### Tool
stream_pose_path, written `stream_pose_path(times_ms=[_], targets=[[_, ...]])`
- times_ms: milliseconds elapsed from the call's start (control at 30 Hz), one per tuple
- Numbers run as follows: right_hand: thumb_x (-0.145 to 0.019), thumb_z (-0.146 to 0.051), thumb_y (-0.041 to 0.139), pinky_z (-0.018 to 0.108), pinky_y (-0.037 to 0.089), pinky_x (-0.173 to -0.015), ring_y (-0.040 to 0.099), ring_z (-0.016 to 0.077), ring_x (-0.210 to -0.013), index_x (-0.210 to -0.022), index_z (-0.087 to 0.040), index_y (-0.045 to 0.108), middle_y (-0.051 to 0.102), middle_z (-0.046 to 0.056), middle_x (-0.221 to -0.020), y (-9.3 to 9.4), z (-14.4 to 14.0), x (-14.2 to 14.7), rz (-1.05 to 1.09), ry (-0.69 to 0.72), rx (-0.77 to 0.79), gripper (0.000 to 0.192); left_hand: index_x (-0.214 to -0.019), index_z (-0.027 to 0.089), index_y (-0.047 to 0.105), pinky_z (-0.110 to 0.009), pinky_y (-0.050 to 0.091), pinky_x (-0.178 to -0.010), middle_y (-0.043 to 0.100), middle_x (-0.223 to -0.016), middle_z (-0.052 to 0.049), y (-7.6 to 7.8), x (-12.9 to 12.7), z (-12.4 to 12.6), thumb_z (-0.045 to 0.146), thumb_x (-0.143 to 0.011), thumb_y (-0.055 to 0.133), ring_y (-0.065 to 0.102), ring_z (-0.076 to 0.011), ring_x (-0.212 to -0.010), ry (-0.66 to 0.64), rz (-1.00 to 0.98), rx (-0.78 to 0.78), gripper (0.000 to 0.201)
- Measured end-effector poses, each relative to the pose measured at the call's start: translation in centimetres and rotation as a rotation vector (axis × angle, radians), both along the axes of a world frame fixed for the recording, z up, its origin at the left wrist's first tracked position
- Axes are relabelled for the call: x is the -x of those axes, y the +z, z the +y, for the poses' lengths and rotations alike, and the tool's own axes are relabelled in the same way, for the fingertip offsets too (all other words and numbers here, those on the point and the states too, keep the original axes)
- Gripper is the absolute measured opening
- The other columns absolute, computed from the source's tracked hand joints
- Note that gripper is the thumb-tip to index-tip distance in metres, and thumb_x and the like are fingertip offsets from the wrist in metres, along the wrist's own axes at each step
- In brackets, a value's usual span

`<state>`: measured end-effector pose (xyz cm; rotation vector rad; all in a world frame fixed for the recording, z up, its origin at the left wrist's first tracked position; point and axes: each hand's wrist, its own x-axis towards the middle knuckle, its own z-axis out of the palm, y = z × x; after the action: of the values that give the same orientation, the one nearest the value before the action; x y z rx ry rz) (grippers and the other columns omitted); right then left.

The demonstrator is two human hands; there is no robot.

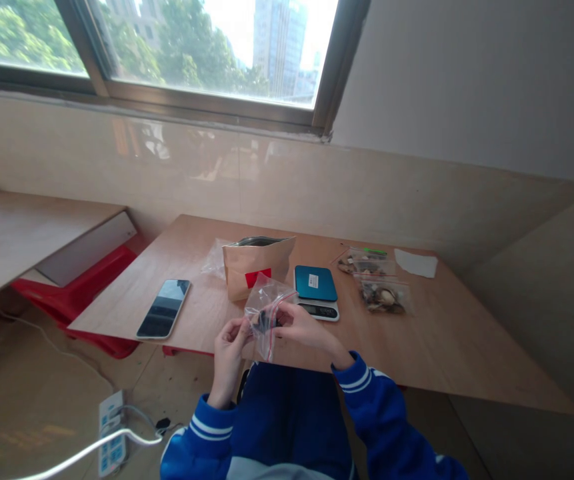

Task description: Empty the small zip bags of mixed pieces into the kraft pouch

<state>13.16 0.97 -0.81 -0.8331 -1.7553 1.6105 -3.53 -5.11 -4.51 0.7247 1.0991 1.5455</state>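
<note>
My left hand (pixel 230 341) and my right hand (pixel 299 327) together hold a small clear zip bag (pixel 265 305) with a red seal strip above the table's near edge. Something dark sits inside the bag between my fingers. Right behind it stands an open brown paper pouch (pixel 255 265) with a red label. A small blue-topped scale (pixel 316 291) lies just to the right of the pouch.
A phone (pixel 164 308) lies face up on the left of the wooden table (pixel 441 347). Filled clear bags (pixel 377 285) and a white paper (pixel 415 263) lie at the back right. On the floor at left are a power strip (pixel 111 433) and a red stool (pixel 74 297).
</note>
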Motion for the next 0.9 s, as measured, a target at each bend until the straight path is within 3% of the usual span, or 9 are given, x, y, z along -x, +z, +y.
stream_pose_path(times_ms=[100, 367, 567, 733, 900], targets=[[-0.074, -0.03, 0.076, 0.041, 0.051, -0.094, 0.065, 0.0233, -0.103, -0.123, -0.021, 0.061, 0.069, 0.007, -0.111, 0.5, -0.2, 0.2, -0.007, 0.036, 0.007, 0.052, -0.08, 0.014, 0.07, -0.028, 0.053, -0.076, 0.071, -0.08, -0.005, 0.1, -0.3, -0.2, 0.043, -0.071, 0.076, 0.065, -0.0176, -0.078, -0.001, 0.005, 0.0, 0.031], [-0.066, -0.028, 0.082, 0.039, 0.051, -0.093, 0.066, 0.0221, -0.1, -0.106, -0.017, 0.067, 0.07, 0.007, -0.106, 1.6, 0.4, -0.8, 0.008, -0.009, -0.013, 0.044, -0.087, 0.015, 0.071, -0.022, 0.052, -0.072, 0.072, -0.088, -0.004, 0.4, -0.2, 0.1, 0.039, -0.065, 0.081, 0.066, -0.0143, -0.082, 0.058, -0.188, 0.069, 0.034], [-0.066, -0.027, 0.083, 0.036, 0.054, -0.089, 0.067, 0.0206, -0.1, -0.109, -0.02, 0.066, 0.069, 0.008, -0.113, 4.7, 1.2, -2.6, 0.047, -0.028, -0.053, 0.047, -0.091, 0.017, 0.071, -0.02, 0.053, -0.076, 0.073, -0.093, -0.003, 0.3, 0.5, 0.1, 0.032, -0.066, 0.082, 0.067, -0.0126, -0.084, 0.057, -0.345, 0.077, 0.031], [-0.069, -0.027, 0.081, 0.035, 0.052, -0.092, 0.066, 0.0196, -0.1, -0.114, -0.021, 0.064, 0.068, 0.007, -0.115, 8.2, 4.0, -3.3, 0.066, -0.159, -0.246, 0.049, -0.09, 0.017, 0.069, -0.021, 0.054, -0.072, 0.073, -0.09, -0.002, 0.1, 1.3, 0.0, 0.028, -0.068, 0.08, 0.068, -0.0122, -0.078, 0.077, -0.437, 0.08, 0.026], [-0.077, -0.019, 0.07, 0.036, 0.051, -0.091, 0.063, 0.0206, -0.104, -0.117, -0.022, 0.061, 0.067, 0.005, -0.117, 10.9, 8.2, -1.1, 0.009, -0.254, -0.598, 0.041, -0.09, 0.017, 0.068, -0.022, 0.055, -0.073, 0.073, -0.091, -0.002, -0.6, 2.1, 0.2, 0.026, -0.07, 0.076, 0.069, -0.0139, -0.081, 0.124, -0.489, 0.11, 0.024]])
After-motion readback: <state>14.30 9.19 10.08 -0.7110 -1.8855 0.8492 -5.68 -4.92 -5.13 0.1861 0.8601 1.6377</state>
